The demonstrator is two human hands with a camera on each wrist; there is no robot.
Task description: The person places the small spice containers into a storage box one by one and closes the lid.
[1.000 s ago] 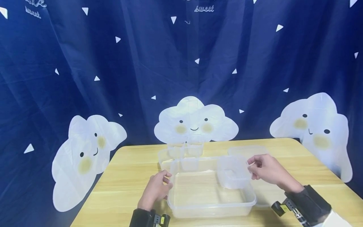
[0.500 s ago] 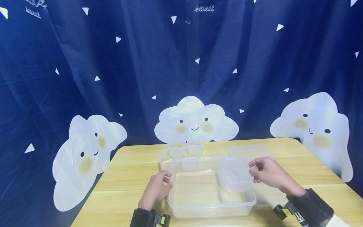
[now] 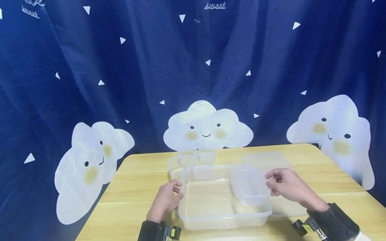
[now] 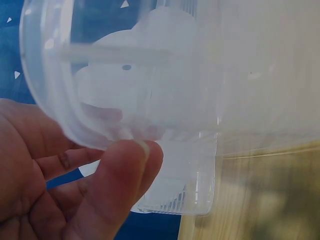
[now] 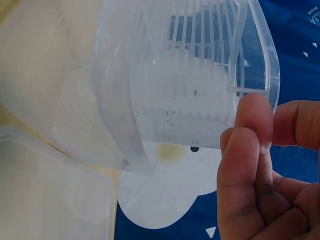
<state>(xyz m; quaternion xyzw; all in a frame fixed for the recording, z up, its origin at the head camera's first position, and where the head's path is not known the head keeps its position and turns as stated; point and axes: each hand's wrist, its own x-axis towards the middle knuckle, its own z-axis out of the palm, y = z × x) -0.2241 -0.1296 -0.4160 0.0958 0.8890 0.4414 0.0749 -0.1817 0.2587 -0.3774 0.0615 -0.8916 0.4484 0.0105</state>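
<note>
A large clear plastic container (image 3: 224, 221) stands on the wooden table in front of me. My left hand (image 3: 166, 199) pinches its left rim; in the left wrist view the thumb (image 4: 122, 175) lies on the near side of the wall, other fingers showing behind. Over the right end of that container is a smaller clear container (image 3: 251, 192), tilted. My right hand (image 3: 284, 184) pinches this smaller container's rim between thumb and fingers, plain in the right wrist view, where its ribbed wall (image 5: 195, 50) shows. Whether its base touches the large container's floor I cannot tell.
Several small clear containers (image 3: 206, 158) stand behind the large one, toward the table's back left. A flat translucent lid-like sheet (image 3: 265, 158) lies at the back right. Another flat translucent piece (image 3: 284, 208) lies below my right hand. A blue curtain with clouds (image 3: 208, 132) hangs behind.
My right hand has shifted slightly down and to the right, bringing the smaller container a little nearer to me. The left hand keeps its place on the large container's rim.
</note>
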